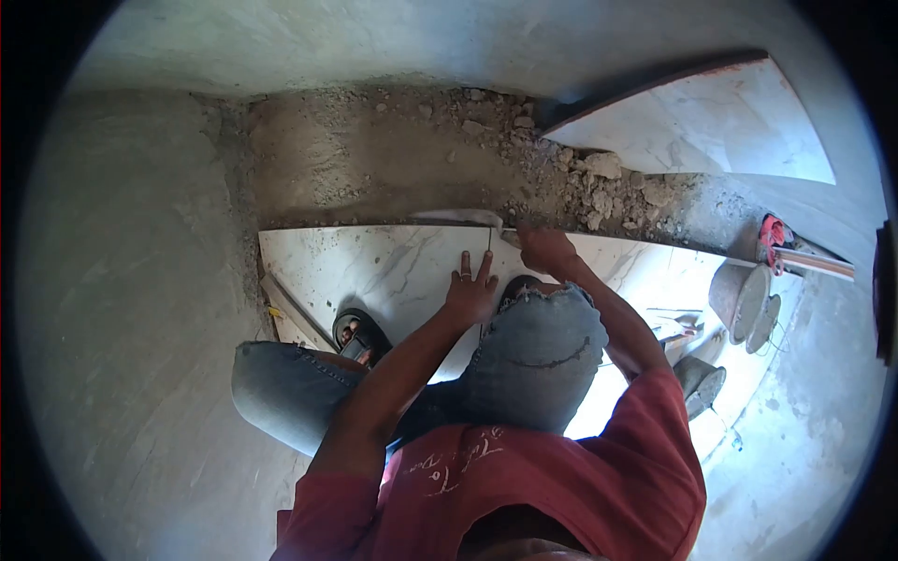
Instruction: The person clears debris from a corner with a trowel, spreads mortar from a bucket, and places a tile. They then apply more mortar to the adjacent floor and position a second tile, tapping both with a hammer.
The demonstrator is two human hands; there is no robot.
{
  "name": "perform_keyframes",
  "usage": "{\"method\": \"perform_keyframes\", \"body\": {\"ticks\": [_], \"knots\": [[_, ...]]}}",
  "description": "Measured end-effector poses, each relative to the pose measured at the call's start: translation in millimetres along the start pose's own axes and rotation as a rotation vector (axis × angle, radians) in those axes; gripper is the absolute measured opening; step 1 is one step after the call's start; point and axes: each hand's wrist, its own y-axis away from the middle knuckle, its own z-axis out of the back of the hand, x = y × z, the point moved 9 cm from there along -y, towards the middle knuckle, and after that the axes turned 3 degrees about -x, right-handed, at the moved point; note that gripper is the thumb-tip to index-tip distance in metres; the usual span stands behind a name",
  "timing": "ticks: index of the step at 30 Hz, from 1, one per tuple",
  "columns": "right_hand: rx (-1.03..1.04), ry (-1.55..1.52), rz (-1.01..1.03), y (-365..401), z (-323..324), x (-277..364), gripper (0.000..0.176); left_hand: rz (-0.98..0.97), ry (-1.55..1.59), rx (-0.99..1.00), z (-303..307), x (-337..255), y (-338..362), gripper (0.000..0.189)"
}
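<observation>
My left hand (471,292) lies on the white marbled floor tile (393,257) with its fingers spread, beside the seam between two tiles. A ring shows on one finger. Closed around a handle, my right hand (547,251) is at the tiles' far edge. It holds what looks like a trowel (458,216), whose pale blade lies along that edge, pointing left. Part of the handle is hidden by my fingers. Past the edge runs a strip of bare, dusty ground (365,159).
A loose marbled tile (702,122) leans at the upper right, near broken rubble (608,192). Buckets (739,294) and a dark container (700,383) stand on the right. A red item (772,238) lies by some strips (814,262). Another strip (299,309) lies left of my sandal.
</observation>
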Motion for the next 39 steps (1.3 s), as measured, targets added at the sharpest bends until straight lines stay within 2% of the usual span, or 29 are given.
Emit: {"method": "perform_keyframes", "body": {"ticks": [2,3,4,6,9,10,12,13,15,18,19,21,22,24,25,27,31,33,34,36,37,38,39], "knots": [[-0.14,-0.098,0.072,17,16,23,0.036,-0.013,-0.03,0.012,-10,-1,6,0.046],[-0.205,-0.151,0.023,21,23,25,0.039,-0.026,-0.067,-0.011,-6,-1,3,0.045],[-0.203,-0.146,0.031,15,14,15,0.039,-0.02,-0.065,-0.018,-3,0,2,0.045],[-0.035,0.031,0.001,11,-19,-11,0.036,-0.022,-0.062,-0.017,-1,-3,4,0.043],[-0.088,0.071,0.004,11,12,7,0.031,0.035,0.014,-0.015,1,3,0,0.04],[-0.064,0.06,-0.003,19,4,13,0.031,0.039,0.026,0.009,-9,1,7,0.04],[-0.331,-0.222,0.001,22,28,18,0.03,-0.016,-0.109,-0.123,0,-3,2,0.039],[-0.329,-0.223,-0.001,20,16,5,0.03,-0.017,-0.107,-0.12,-1,-5,4,0.039],[0.005,0.027,-0.001,7,-26,-21,0.031,-0.003,-0.178,-0.047,7,-6,0,0.04],[-0.138,-0.014,-0.016,12,9,-1,0.031,-0.026,-0.199,-0.033,8,-5,1,0.04],[-0.11,-0.028,-0.03,23,-2,2,0.031,-0.028,-0.185,-0.002,-3,-9,10,0.04],[-0.197,-0.219,-0.058,21,9,0,0.033,0.0,-0.277,-0.089,6,-6,1,0.04],[-0.203,-0.219,-0.061,19,4,-10,0.033,-0.006,-0.28,-0.092,8,-8,2,0.04],[0.02,0.004,-0.089,9,-16,-23,0.036,-0.004,-0.217,-0.054,11,-7,1,0.04],[0.013,0.01,-0.08,2,-17,-28,0.036,0.002,-0.219,-0.065,15,-3,-6,0.04],[-0.222,-0.127,-0.082,18,17,-5,0.038,-0.01,-0.252,-0.105,8,-6,1,0.04],[-0.197,-0.114,0.006,15,-7,-19,0.036,0.003,-0.259,-0.116,11,-9,1,0.04],[-0.064,0.075,-0.026,4,-9,-22,0.033,0.008,-0.188,0.004,11,-5,-1,0.04],[-0.057,0.073,-0.017,2,-11,-20,0.033,0.018,-0.185,0.008,12,-3,-1,0.04],[-0.239,-0.202,-0.067,27,26,5,0.033,0.001,-0.223,-0.053,8,-7,4,0.041],[-0.299,-0.185,-0.047,25,16,-3,0.033,0.003,-0.221,-0.056,8,-7,3,0.041],[-0.299,-0.186,-0.054,26,2,-19,0.033,0.012,-0.195,-0.032,3,-8,6,0.041],[-0.172,-0.082,-0.084,16,-15,-39,0.033,0.017,-0.18,-0.023,7,-6,2,0.041]]}}
